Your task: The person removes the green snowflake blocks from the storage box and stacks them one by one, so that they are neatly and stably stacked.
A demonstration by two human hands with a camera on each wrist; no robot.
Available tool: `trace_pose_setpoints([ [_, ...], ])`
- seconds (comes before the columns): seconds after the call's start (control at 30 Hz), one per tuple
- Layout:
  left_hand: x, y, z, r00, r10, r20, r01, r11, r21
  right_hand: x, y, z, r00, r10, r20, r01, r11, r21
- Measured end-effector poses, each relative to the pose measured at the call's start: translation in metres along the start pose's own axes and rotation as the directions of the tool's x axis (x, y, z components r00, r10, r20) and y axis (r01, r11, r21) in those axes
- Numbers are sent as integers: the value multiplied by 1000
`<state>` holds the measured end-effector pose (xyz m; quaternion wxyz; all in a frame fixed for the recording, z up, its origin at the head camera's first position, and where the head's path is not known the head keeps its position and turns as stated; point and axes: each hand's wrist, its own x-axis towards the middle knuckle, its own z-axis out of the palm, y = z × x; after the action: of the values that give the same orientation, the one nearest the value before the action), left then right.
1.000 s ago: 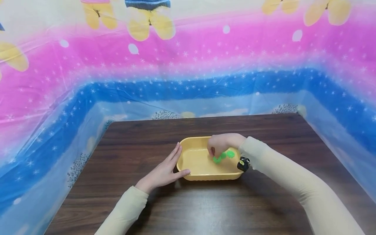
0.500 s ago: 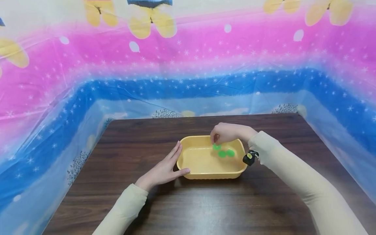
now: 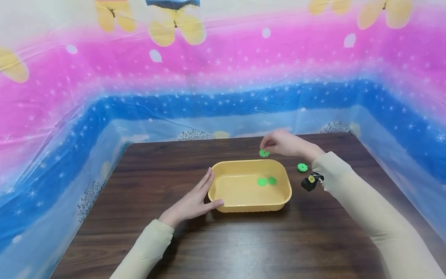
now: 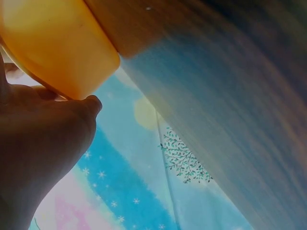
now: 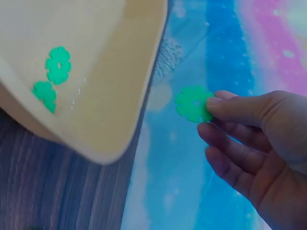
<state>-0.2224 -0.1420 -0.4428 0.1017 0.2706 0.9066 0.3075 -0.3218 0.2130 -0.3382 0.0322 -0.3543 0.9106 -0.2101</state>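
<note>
My right hand pinches a green notched snowflake disc between thumb and fingers, above the table just behind the yellow plastic basin. In the right wrist view the disc has a small centre hole and slotted edges. Two more green discs lie side by side on the basin floor toward its right. My left hand rests against the basin's left end, fingers straight along the side and thumb at the front rim. The left wrist view has the thumb against the basin wall.
A small stack of green discs sits on the dark wood table, right of the basin and beside my right wrist. A black wrist camera hangs under that wrist. Patterned pink and blue cloth surrounds the table.
My right hand has lifted a green disc out of the basin and moved it back and right, past the far rim. The green stack has come into sight. The left hand stays put.
</note>
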Motion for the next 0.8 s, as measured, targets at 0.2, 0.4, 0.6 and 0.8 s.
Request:
trace_pose_setpoints([
  [0.2, 1, 0, 1, 1000, -2, 7, 2, 1000, -7, -17, 21, -13, 981, 111, -161, -111, 994, 11],
  [0.4, 0, 0, 1, 1000, -1, -1, 1, 1000, -9, -37, 44, -16, 926, 210, -313, -199, 978, 67],
  [0.6, -1, 1, 3, 1000, -6, 12, 6, 1000, -6, -58, 60, -10, 874, 370, -316, -313, 925, 216],
  [0.8, 0, 1, 0, 1000, 11, -3, -11, 1000, -6, -73, 75, -2, 850, 429, -305, -353, 895, 274],
])
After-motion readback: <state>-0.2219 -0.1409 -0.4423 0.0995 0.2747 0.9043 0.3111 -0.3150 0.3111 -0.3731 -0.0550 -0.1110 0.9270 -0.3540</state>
